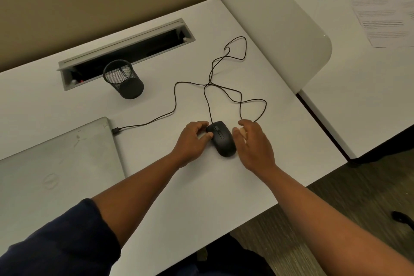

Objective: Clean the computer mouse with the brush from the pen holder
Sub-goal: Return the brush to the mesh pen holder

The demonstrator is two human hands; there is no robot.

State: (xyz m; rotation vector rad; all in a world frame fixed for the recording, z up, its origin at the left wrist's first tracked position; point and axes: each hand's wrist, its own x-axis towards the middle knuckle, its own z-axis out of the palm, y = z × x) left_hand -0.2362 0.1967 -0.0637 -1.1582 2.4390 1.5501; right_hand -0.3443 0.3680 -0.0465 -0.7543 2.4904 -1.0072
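Hands flank a black plastic computer mouse (221, 139) on the white tabletop (201, 186): left hand (192, 141) pinches its front, right hand (255, 143) hovers beside it, fingers loosely spread.

We count one black mouse (221, 139), one mesh pen holder (123, 79), one closed laptop (60, 152) and one cable (190, 84). We see two hands, left (192, 141) and right (255, 143). Some printed sheets (383, 22) lie on the neighbouring desk.

Both bare forearms reach forward, the left one out of a pushed-up dark sleeve (62, 244). The left hand (192, 141) is curled, thumb and fingertips pinched inward. The right hand (255, 143) is spread loosely, palm turned left, closed on nothing.
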